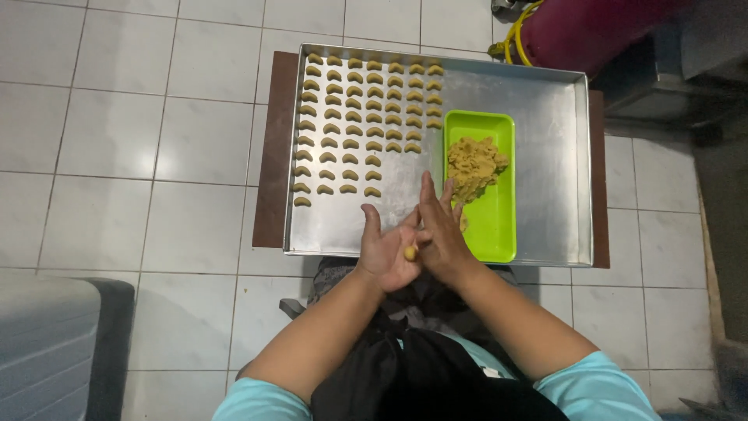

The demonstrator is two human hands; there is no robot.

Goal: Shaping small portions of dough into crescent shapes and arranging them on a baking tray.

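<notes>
My left hand [383, 251] lies palm up over the near edge of a metal baking tray [545, 101]. My right hand [438, 231] presses flat against it from the right. A small piece of yellow-brown dough [410, 252] sits pinched between the two palms. On the tray's left half lie several rows of small crescent-shaped dough pieces [354, 117]. A bright green rectangular tray [492, 226] rests on the right half of the metal tray and holds a lump of the same dough [474, 164].
The metal tray rests on a dark brown board or low table [271, 156] above a white tiled floor [140, 140]. A red gas cylinder [576, 31] with a yellow hose stands at the top right. A grey bin-like object [54, 343] stands at the lower left.
</notes>
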